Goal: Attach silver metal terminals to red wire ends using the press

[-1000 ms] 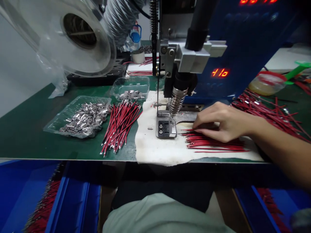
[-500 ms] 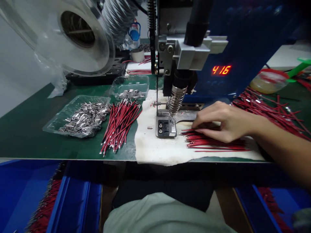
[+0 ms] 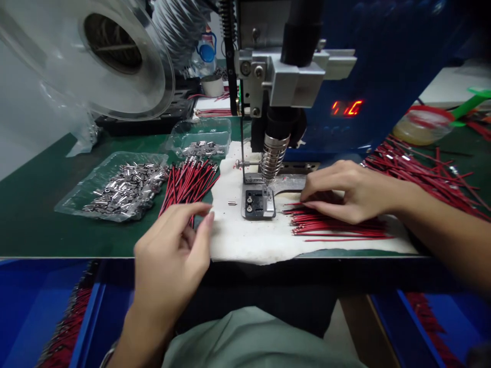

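My left hand (image 3: pixel 172 250) hangs over the table's front edge, its thumb and index fingertips slightly apart with nothing visible between them. Behind those fingers lies a pile of red-and-black wires (image 3: pixel 187 181), partly covered by the hand. A small metal pin-like part (image 3: pixel 232 203) rests on the white cloth (image 3: pixel 233 235), to the right of my left fingertips. On the cloth's right side my right hand (image 3: pixel 341 191) pinches a red wire at the back of a row of red wires (image 3: pixel 322 225). The press's black die block (image 3: pixel 253 204) stands between the hands.
A blue press machine (image 3: pixel 383 51) with a spring-wrapped ram (image 3: pixel 274 153) rises centrally; its red display is blurred. Clear trays (image 3: pixel 72 199) hold metal parts at left. More red wires (image 3: pixel 414 174) lie right. A large clear reel (image 3: pixel 161 76) overhangs the back left.
My left hand has come into view from below, in front of the left wire pile. My right hand stays at the wire row. The whole view has shifted slightly.
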A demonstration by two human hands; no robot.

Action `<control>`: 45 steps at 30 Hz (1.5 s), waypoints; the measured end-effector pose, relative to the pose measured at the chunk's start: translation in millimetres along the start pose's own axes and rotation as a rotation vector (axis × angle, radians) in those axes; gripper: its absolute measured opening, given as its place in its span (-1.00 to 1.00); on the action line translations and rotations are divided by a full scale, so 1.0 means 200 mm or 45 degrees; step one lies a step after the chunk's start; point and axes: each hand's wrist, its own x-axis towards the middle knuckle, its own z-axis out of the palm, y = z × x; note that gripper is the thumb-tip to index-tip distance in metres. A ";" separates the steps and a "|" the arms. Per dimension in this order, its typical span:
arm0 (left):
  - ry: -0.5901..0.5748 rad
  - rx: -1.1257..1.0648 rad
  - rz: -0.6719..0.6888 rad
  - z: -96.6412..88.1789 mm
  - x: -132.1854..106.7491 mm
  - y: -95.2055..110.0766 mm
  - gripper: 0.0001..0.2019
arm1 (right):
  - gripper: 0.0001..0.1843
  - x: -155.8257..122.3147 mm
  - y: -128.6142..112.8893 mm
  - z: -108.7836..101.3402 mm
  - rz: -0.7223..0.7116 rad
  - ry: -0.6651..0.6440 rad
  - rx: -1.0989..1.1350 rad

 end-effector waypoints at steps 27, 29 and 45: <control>-0.474 0.396 0.087 0.07 0.24 0.04 -0.80 | -0.82 0.00 0.01 0.01 0.043 0.055 0.055; -0.497 0.471 0.127 0.07 0.25 0.04 -0.78 | -0.84 0.01 0.00 0.01 0.082 0.052 0.077; -0.206 -0.184 -0.048 0.07 0.19 0.04 -0.87 | -0.79 0.09 -0.09 0.09 0.327 0.324 0.027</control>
